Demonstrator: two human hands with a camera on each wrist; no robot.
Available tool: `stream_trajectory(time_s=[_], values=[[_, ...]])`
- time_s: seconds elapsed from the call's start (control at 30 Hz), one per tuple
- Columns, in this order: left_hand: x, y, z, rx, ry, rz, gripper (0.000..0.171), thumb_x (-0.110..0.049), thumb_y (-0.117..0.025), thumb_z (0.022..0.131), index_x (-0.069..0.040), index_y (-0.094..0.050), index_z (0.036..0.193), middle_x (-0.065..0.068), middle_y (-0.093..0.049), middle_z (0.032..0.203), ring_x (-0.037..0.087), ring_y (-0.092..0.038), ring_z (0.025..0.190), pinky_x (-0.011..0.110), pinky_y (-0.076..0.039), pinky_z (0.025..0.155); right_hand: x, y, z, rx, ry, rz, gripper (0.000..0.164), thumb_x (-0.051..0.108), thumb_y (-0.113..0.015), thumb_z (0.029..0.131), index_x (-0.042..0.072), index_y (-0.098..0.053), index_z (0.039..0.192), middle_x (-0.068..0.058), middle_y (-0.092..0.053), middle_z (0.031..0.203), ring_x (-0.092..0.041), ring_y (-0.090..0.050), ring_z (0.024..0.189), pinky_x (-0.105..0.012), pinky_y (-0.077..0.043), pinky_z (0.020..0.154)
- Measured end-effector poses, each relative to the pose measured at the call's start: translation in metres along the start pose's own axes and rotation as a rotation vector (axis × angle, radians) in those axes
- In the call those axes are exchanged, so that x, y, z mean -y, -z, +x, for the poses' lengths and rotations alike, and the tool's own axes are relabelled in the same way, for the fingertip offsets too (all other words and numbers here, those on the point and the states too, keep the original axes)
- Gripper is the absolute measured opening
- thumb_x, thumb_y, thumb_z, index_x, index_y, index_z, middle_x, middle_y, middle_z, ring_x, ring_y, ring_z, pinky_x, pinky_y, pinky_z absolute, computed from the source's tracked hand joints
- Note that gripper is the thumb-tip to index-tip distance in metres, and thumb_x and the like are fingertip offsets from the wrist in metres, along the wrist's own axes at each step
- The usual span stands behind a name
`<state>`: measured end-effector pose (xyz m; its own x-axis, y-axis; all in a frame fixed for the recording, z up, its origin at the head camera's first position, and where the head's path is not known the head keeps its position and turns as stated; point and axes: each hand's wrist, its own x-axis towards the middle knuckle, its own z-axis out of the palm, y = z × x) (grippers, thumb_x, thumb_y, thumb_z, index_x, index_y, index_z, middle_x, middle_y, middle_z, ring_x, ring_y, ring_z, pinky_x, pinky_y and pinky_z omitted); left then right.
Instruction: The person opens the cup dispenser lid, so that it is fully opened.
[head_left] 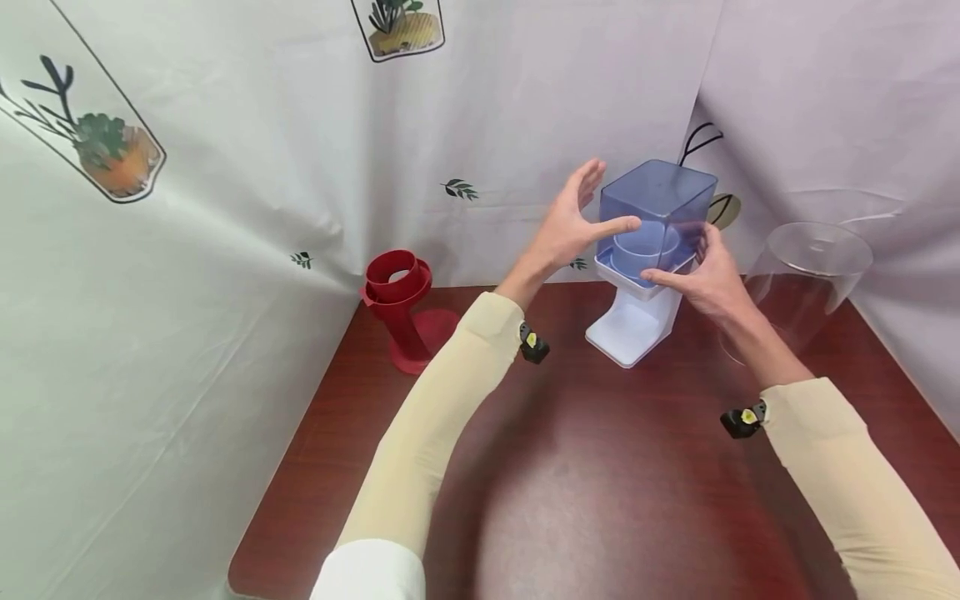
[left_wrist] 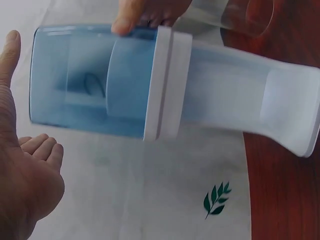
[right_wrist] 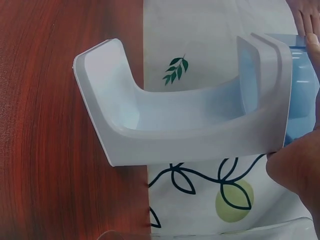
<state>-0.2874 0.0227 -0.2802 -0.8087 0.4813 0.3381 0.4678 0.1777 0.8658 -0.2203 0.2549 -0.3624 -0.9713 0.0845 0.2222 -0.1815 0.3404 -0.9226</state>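
A white C-shaped stand [head_left: 628,332] stands upright at the back right of the table, with a see-through blue square container [head_left: 654,187] on top. A round inner cup shows through the blue walls. My right hand [head_left: 716,279] grips the container's lower part, its thumb at the near side by the white rim and its fingers along the right side. The left hand [head_left: 564,225] is spread beside the container's left side; in the left wrist view a gap shows between its fingers [left_wrist: 45,147] and the blue wall [left_wrist: 75,80].
A red stand [head_left: 407,329] with a ring-shaped top is at the back left of the dark red table [head_left: 600,492]. A clear cylinder [head_left: 813,283] stands right of the right hand, partly behind its wrist. White patterned cloth [head_left: 510,133] hangs behind and at the sides.
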Motion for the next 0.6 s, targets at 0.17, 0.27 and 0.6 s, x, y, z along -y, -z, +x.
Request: stream_trajectory(time_s=[0.17,0.27,0.6], values=[[-0.003,-0.012,0.000,-0.011,0.017,0.050,0.111,-0.031,-0.092,0.083,-0.013,-0.023,0.169,-0.010,-0.037,0.167,-0.005,-0.033,0.148,0.012,-0.026,0.117,-0.001,-0.002,0.000,0.012,-0.005,-0.005,0.118,0.029,-0.093,0.084,0.005,-0.012,0.167,-0.021,-0.031,0.166,-0.033,-0.027,0.157,-0.047,-0.018,0.130],[-0.005,-0.019,-0.001,-0.043,0.034,0.098,0.109,-0.037,-0.093,0.082,-0.016,-0.028,0.167,-0.013,-0.039,0.164,-0.006,-0.036,0.143,0.013,-0.028,0.115,-0.001,-0.003,0.000,0.016,-0.005,-0.028,0.121,0.032,-0.093,0.084,0.005,-0.011,0.168,-0.021,-0.029,0.168,-0.035,-0.029,0.156,-0.049,-0.019,0.129],[-0.006,-0.036,-0.005,-0.142,0.079,0.185,0.109,-0.047,-0.094,0.078,-0.021,-0.031,0.164,-0.015,-0.044,0.155,-0.002,-0.045,0.127,0.017,-0.038,0.106,-0.001,-0.006,-0.007,-0.004,0.030,-0.061,0.120,0.034,-0.093,0.083,0.004,-0.012,0.167,-0.022,-0.027,0.168,-0.039,-0.030,0.153,-0.054,-0.022,0.128]])
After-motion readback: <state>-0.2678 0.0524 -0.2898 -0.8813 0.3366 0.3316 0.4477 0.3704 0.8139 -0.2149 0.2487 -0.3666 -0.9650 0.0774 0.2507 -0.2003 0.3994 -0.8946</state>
